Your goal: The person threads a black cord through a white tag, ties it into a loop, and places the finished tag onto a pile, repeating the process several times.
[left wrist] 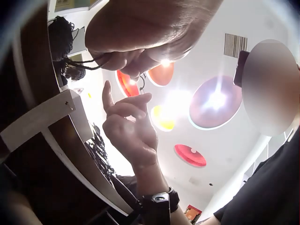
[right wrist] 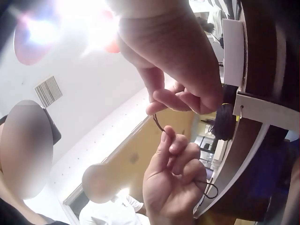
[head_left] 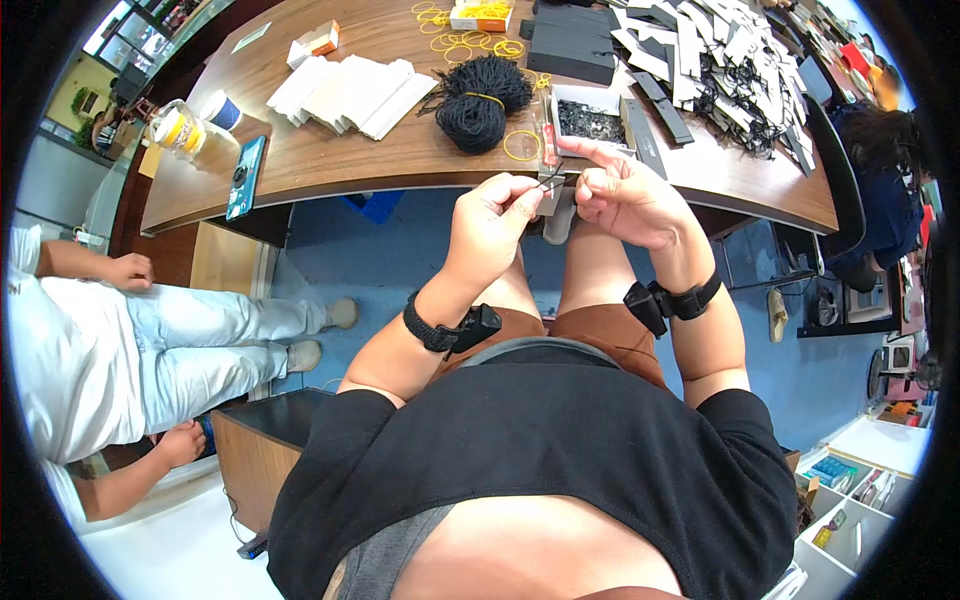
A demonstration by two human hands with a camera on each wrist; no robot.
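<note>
My left hand [head_left: 490, 225] pinches a thin black cord [head_left: 551, 181] between thumb and fingertips. In the right wrist view, a short bend of cord [right wrist: 159, 123] rises from the left hand [right wrist: 174, 176], and a loop [right wrist: 216, 190] hangs by its far side. My right hand [head_left: 635, 200] is close by, index finger extended and other fingers bent; in the left wrist view, the right hand [left wrist: 131, 126] shows no cord in its grasp. Whether its fingertips touch the cord is unclear. A black cord bundle [head_left: 483, 103] tied with a yellow band lies beyond the hands.
On the table [head_left: 380, 170] are white card stacks [head_left: 350, 95], a tray of small black pieces [head_left: 590, 122], black boxes [head_left: 570, 45], yellow bands [head_left: 462, 45], a phone [head_left: 246, 178] and a jar [head_left: 178, 130]. Another person [head_left: 100, 340] is at the left.
</note>
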